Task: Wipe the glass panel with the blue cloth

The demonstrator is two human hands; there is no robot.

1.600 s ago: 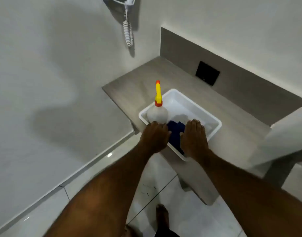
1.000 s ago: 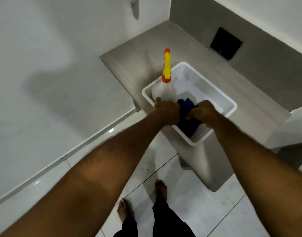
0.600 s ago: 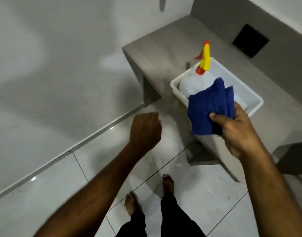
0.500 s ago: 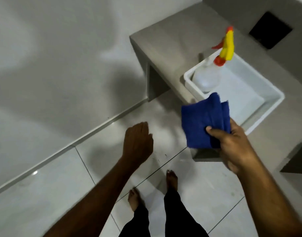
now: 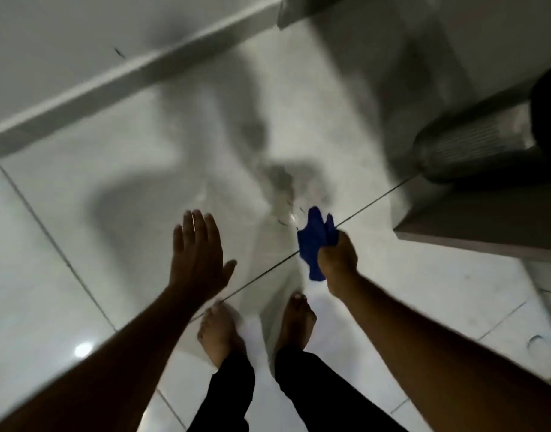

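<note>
Carrying step. Right hand fisted around blue cloth; left hand spread flat, empty. Next: find the unseen glass panel, press cloth flat.

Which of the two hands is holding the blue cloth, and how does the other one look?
The right hand holds the blue cloth, closed in a fist around it. The left hand is open and empty, fingers spread flat above the floor.

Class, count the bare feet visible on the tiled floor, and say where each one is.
2: the left foot below the open left hand, the right foot below the cloth-holding right hand.
</note>
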